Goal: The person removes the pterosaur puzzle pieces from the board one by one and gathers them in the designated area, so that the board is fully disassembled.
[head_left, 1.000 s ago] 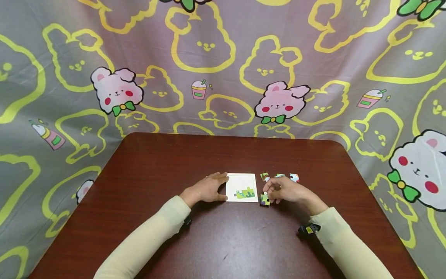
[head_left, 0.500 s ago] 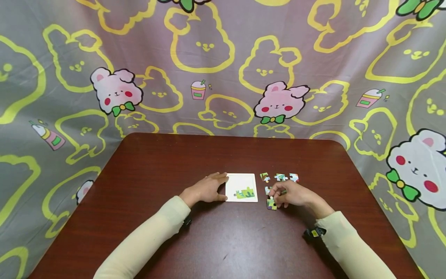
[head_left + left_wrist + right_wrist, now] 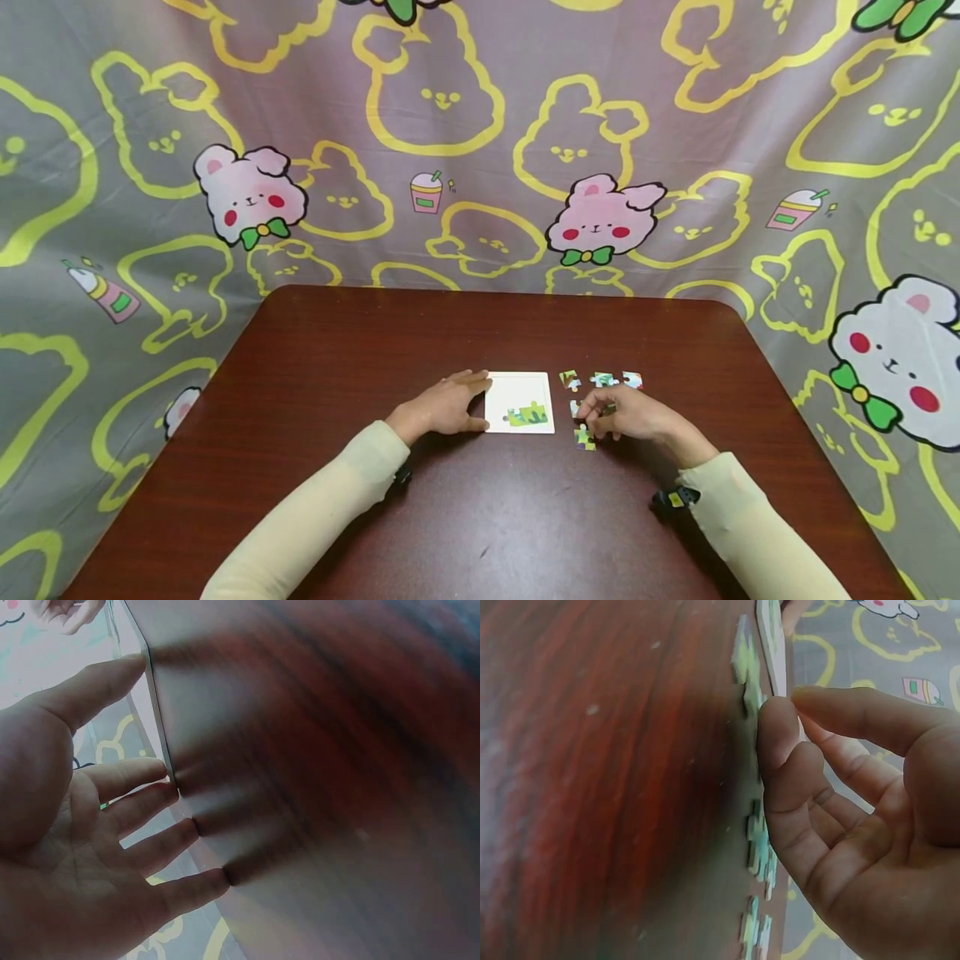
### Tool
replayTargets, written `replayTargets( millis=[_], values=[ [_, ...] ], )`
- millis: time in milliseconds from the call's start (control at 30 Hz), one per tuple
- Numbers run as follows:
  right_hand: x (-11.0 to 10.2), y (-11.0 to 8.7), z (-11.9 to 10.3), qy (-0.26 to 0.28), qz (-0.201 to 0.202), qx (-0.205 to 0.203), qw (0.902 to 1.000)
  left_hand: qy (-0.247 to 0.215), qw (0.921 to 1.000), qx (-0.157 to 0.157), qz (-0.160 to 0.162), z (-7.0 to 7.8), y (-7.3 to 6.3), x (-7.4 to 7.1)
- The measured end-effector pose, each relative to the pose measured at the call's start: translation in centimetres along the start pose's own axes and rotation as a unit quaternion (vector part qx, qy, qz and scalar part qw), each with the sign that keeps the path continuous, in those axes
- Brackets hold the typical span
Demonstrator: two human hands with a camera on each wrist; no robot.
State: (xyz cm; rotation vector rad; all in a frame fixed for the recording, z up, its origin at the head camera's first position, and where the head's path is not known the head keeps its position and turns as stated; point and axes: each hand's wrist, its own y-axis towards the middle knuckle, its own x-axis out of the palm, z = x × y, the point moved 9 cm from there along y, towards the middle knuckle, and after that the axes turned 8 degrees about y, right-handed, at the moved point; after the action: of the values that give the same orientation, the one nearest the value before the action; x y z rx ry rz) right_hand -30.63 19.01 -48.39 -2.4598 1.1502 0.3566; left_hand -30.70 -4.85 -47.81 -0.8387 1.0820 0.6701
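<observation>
My left hand (image 3: 444,406) steadies a square white puzzle board (image 3: 516,387) from its left side, fingers and thumb spread along the edge. In the left wrist view the fingertips (image 3: 191,826) come down to the table beside the board (image 3: 142,694). Partly assembled green jigsaw pieces (image 3: 529,414) lie in the board's lower right. My right hand (image 3: 628,413) hovers low over loose pieces, fingers loosely curled, thumb near the index finger. A green jigsaw piece (image 3: 584,438) lies on the table just below its fingertips; another piece (image 3: 575,409) is partly hidden by them.
Further loose jigsaw pieces lie behind the right hand, among them a brown-green piece (image 3: 571,381), a leafy piece (image 3: 602,380) and a light-blue piece (image 3: 633,381). The brown table (image 3: 480,517) meets a patterned cloth (image 3: 480,167) at its back and sides.
My right hand has moved right, away from the board, carrying the green jigsaw piece, which now lies on the table. Its fingers have since eased off it. The left hand has stayed at the board.
</observation>
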Motion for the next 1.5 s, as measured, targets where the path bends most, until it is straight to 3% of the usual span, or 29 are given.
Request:
replayTargets(
  millis=[367, 600, 1000, 1500],
  values=[
    [0.7, 1.5, -2.0, -0.028, 0.022, -0.03, 0.9989, -0.002, 1.0, -0.002, -0.003, 0.0, -0.1, 0.0],
    [1.9, 3.0, -3.0, -0.018, 0.026, -0.044, 0.9985, 0.002, 1.0, -0.001, -0.004, 0.1, 0.0, 0.0],
    [3.7, 5.3, -4.6, -0.044, 0.043, -0.081, 0.9948, 0.0, 1.0, -0.003, -0.002, -0.1, 0.0, 0.1],
    [4.7, 5.6, -5.3, -0.081, 0.028, -0.084, 0.9928, 0.0, 1.0, -0.003, 0.0, 0.0, 0.0, -0.1]
  ],
)
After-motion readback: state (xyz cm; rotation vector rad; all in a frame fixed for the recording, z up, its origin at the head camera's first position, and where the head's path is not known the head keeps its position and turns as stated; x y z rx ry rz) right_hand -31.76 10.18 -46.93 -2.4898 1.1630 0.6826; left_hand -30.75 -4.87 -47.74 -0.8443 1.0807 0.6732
